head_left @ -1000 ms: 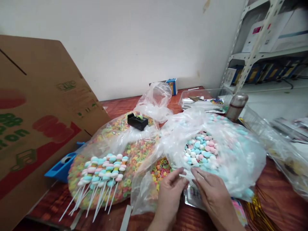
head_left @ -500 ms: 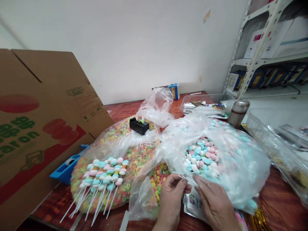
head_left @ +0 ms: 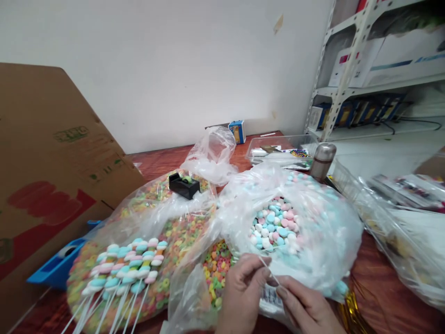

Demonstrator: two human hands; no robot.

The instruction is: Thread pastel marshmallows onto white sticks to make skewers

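My left hand [head_left: 245, 290] is closed on one end of a thin white stick [head_left: 270, 271], low in the middle of the view. The fingertips of my right hand [head_left: 301, 301] pinch the same stick a little lower and to the right. Just beyond my hands, an open clear bag [head_left: 320, 232] shows pink, blue and white candies [head_left: 274, 222] through its mouth. Left of my left hand, ring-shaped colored pieces [head_left: 217, 266] show in another bag. Several finished-looking candy skewers [head_left: 128, 266] on white sticks lie on that bag at the left.
A black tape dispenser [head_left: 184, 185] rests on the left bag, and a blue dispenser [head_left: 59, 264] stands beside a large cardboard box [head_left: 66, 153]. Behind the right bag are a metal flask [head_left: 322, 161] and a clear tray [head_left: 283, 139]. Gold ties [head_left: 352, 311] lie at right.
The view has turned right, so the scene sits further left. The stick between my hands now slants down to the right, and my right hand's fingers are closer together on it.
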